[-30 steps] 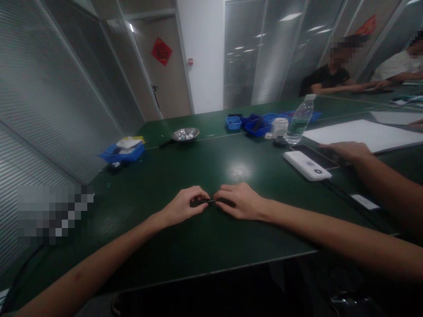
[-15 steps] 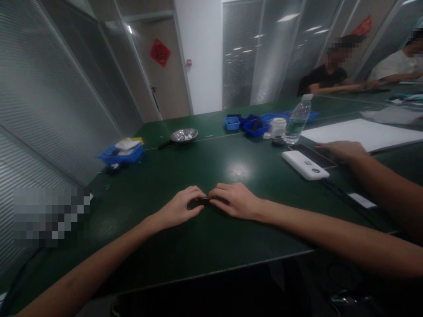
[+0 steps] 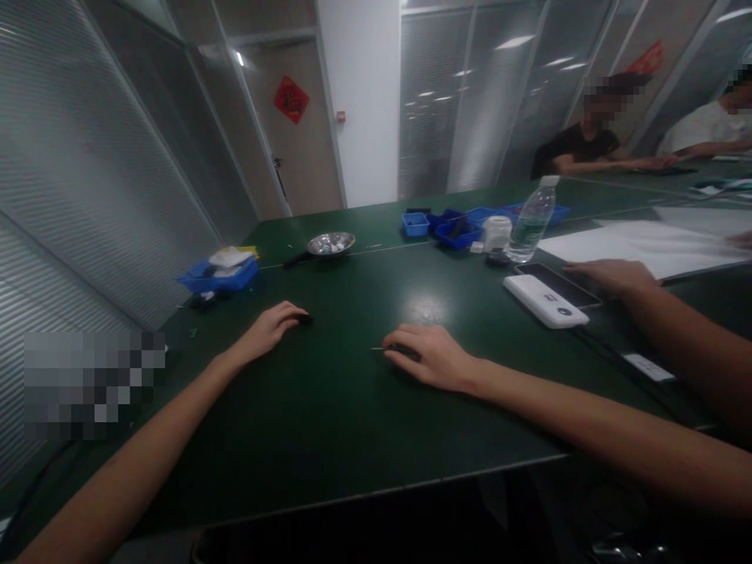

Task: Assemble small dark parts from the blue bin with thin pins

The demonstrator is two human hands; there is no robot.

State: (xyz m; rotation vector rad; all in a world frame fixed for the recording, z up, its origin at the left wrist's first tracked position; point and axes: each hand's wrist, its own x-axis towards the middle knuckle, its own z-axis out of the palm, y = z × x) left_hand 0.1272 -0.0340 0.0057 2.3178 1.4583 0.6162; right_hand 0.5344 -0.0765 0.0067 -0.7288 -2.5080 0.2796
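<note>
My right hand [image 3: 432,356] rests on the green table [image 3: 352,423], fingers closed round a small dark tool [image 3: 395,349] whose thin metal tip pokes out to the left. My left hand [image 3: 270,327] lies further left and further away on the table, fingers curled over a small dark piece [image 3: 305,319] at its fingertips. The two hands are well apart.
A blue bin [image 3: 220,272] with white bits stands at the left, a metal bowl [image 3: 330,244] behind. Small blue trays [image 3: 446,225], a white jar [image 3: 497,233] and a water bottle [image 3: 530,219] stand at the back. A white power bank [image 3: 545,300] and phone lie beside another person's hand [image 3: 614,274].
My hands were together on the small dark thing at the middle. My left hand has pulled away to the left and back with a dark piece; my right hand stayed with the tool.
</note>
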